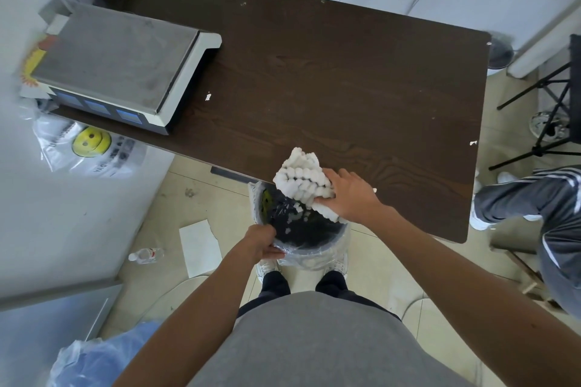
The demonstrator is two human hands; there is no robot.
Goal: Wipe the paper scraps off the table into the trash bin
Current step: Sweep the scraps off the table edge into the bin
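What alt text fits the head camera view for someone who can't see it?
A person's right hand holds a white cloth at the near edge of a dark table, above a trash bin that the left hand grips by its rim; paper scraps lie inside. A scale sits on the table.

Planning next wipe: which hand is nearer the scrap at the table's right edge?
Right. The right hand, on the cloth, sits left of the scrap; the left hand grips the bin, farther left.
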